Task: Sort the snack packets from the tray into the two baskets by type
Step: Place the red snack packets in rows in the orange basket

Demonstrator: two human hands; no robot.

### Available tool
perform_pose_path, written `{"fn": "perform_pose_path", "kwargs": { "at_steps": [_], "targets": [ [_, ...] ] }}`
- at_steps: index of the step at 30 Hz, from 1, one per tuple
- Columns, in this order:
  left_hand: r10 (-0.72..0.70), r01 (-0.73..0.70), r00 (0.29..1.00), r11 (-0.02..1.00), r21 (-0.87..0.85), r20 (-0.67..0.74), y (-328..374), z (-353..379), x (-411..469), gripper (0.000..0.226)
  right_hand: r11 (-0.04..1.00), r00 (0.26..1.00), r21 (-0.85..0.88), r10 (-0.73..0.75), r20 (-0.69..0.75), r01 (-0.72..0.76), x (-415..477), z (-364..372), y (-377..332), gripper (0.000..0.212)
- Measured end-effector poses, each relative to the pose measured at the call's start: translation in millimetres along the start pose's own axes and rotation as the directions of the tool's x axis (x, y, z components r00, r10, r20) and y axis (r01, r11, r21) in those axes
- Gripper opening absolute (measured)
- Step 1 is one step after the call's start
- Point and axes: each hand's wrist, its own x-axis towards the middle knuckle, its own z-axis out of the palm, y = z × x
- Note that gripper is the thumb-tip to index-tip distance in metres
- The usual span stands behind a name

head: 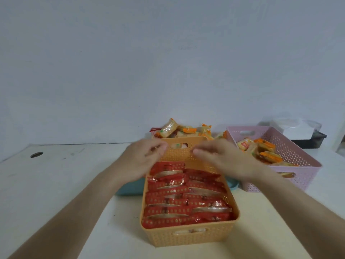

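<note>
Packets in red wrappers fill the orange basket, laid in overlapping rows from its near wall to just under both hands. Orange-and-cream packets are heaped behind the orange basket's far wall, on a tray whose teal edge shows beside the basket's left wall; more of the same kind lie in the pink basket, right of the orange basket and near it.

Left hand hovers over the far left corner of the orange basket, fingers curled loosely toward the far wall's handle slot — its grip is slack and holds nothing that can be seen. Right hand hovers over the far right part of the same basket, palm down, thumb pointing at the left hand, fingers blurred; its grip also looks loose and empty. Both forearms reach in from the near edge of the bench, one on each side of the orange basket.

Orange basket's far wall stands between the hands and the heaped packets behind it. Beyond the pink basket sit a clear lidded box and a dark tray — details too blurred to tell. A round hole marks the bench far left of the orange basket.
</note>
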Motion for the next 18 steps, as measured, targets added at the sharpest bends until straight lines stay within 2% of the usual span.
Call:
{"fn": "perform_pose_path", "kwargs": {
  "at_steps": [3,5,7,9,11,12,14,16,18],
  "targets": [
    [-0.102,0.061,0.947,0.988,-0.141,-0.306,-25.9,-14.9,20.5,0.017,0.998,0.971,-0.029,0.045,-0.236,-0.053,32.5,-31.4,10.5,0.02],
    [-0.202,0.161,0.915,0.977,-0.143,-0.349,-50.9,-18.7,35.6,0.019,0.956,0.977,-0.258,0.091,-0.194,-0.14,56.3,-44.0,24.4,0.021],
    [-0.294,0.286,0.933,0.956,-0.068,-0.206,-76.9,-13.8,50.8,0.016,0.839,0.982,-0.514,0.187,-0.032,-0.177,76.2,-44.8,40.0,0.022],
    [-0.344,0.34,0.939,0.936,0.088,0.026,-95.9,-3.5,55.7,0.028,0.713,0.95,-0.693,0.275,0.146,-0.1,86.2,-37.6,49.2,0.027],
    [-0.341,0.274,0.907,0.924,0.268,0.248,-105.1,7.8,59.6,0.06,0.613,0.889,-0.79,0.361,0.281,0.001,93.7,-28.0,58.6,0.045],
    [-0.332,0.228,0.886,0.92,0.318,0.324,-105.0,11.7,60.8,0.069,0.574,0.859,-0.818,0.407,0.31,0.023,95.3,-24.2,61.6,0.055],
    [-0.322,0.211,0.861,0.931,0.299,0.393,-102.7,16.9,64.6,0.064,0.555,0.832,-0.831,0.448,0.327,0.027,96.8,-19.0,66.8,0.059],
    [-0.318,0.228,0.858,0.94,0.256,0.404,-104.9,22.6,69.0,0.052,0.59,0.834,-0.808,0.439,0.335,0.014,97.1,-14.1,71.0,0.046],
    [-0.348,0.262,0.854,0.93,0.258,0.387,-111.4,26.0,74.1,0.051,0.628,0.863,-0.778,0.396,0.313,-0.006,99.6,-10.5,75.9,0.036]
  ]
}}
